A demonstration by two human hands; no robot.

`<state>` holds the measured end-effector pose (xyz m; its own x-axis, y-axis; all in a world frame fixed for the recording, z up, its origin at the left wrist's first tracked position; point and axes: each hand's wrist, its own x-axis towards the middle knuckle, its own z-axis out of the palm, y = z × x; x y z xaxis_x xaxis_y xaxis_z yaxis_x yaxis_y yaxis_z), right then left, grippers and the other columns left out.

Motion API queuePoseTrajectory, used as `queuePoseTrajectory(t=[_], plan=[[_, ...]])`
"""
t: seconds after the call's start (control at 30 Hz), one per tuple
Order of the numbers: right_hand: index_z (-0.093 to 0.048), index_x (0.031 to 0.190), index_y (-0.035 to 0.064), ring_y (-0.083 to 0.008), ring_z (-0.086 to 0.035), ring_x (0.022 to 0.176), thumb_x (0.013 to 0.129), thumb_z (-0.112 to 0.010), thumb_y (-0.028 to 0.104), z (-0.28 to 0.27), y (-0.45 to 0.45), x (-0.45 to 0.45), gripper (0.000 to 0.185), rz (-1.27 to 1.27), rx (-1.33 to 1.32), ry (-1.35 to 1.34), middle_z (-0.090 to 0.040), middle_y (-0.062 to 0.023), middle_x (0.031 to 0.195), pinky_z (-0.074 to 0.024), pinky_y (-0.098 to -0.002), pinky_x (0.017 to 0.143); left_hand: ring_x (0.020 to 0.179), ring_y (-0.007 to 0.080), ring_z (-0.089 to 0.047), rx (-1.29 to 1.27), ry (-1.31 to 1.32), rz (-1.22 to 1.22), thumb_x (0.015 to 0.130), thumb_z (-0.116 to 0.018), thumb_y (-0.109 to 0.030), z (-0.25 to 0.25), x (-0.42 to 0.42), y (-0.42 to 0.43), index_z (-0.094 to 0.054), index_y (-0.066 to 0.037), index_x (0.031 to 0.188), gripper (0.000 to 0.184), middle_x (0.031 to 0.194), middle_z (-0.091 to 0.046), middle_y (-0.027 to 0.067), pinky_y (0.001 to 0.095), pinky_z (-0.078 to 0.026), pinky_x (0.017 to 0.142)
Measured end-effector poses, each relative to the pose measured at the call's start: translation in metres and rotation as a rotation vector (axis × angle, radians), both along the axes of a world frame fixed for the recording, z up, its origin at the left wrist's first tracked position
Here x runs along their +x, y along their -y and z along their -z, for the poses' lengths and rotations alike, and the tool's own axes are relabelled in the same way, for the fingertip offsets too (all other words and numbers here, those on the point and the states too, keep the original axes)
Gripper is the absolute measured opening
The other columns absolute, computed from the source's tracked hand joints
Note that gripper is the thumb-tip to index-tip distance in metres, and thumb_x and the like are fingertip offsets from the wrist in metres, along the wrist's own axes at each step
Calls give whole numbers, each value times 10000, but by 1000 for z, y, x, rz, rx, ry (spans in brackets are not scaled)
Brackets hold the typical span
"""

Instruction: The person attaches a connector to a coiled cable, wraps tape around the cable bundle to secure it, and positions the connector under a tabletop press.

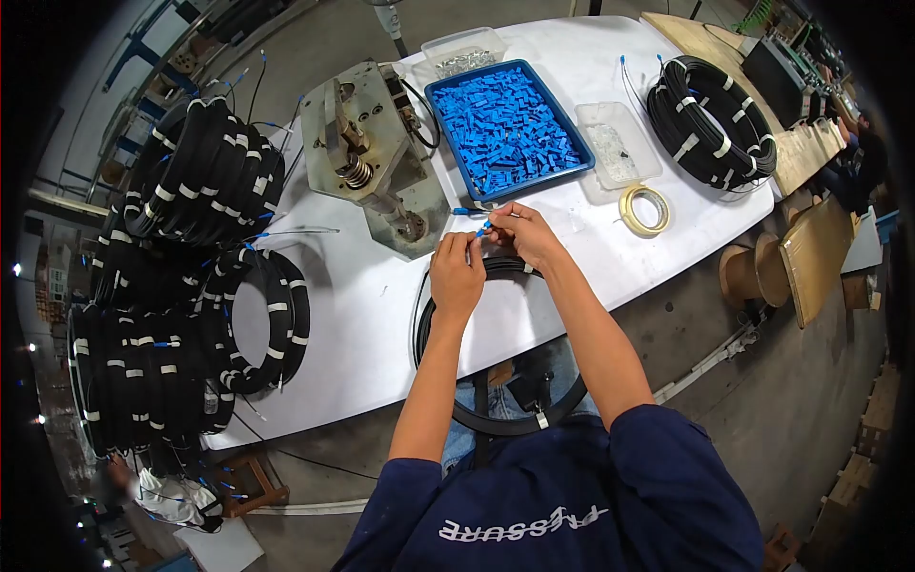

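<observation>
My left hand and my right hand meet over the near side of the table. Pinched between the fingertips of both is a small blue cable connector. Just beyond the fingers lies another blue connector on a dark cable end. A black cable coil hangs below my hands, partly on the table and partly over my lap, with a white band around it. My forearms hide some of the coil. Past the fingertips, a blue tray holds many loose blue connector housings.
A metal press stands left of the tray. Taped black cable coils pile up at the left; another coil lies at the right. A tape roll, a clear plastic box and a bin of small parts surround the tray.
</observation>
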<state>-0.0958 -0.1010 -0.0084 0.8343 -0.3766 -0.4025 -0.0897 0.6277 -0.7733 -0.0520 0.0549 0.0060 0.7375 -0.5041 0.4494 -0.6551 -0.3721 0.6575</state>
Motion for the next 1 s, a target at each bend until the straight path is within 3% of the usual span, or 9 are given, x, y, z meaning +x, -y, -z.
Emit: queuePoseTrajectory(t=[0.27,0.7,0.77,1.0], plan=[[-589,936,35,-137,-636,676,908,-666,58,4,1,-1,85,-14,33,15,-661,-96,822,-531,-259,615,722,299,-612,-19,100,6,924,-622,-116,4,2,2,-656,-8,925,114,820,-623,127,399,-478,661],[-586,931,43,-137,-637,673,906,-670,62,2,0,0,90,-17,3,-1,-664,-89,815,-537,-273,630,727,304,-605,27,55,-9,923,-618,-154,-2,-1,3,-646,-45,893,116,793,-604,99,415,-476,671],[-582,928,40,-139,-636,678,906,-666,53,-1,-1,-1,88,5,-22,8,-658,-88,816,-533,-275,640,706,301,-608,29,-50,-2,917,-624,-148,-6,-3,4,-648,-43,882,114,771,-601,98,415,-476,651],[-578,928,33,-143,-639,692,905,-667,47,-7,-2,-4,92,-2,-27,15,-649,-87,822,-530,-270,651,713,314,-620,43,22,5,917,-625,-135,-4,-1,2,-659,-25,918,115,819,-628,123,408,-479,642]])
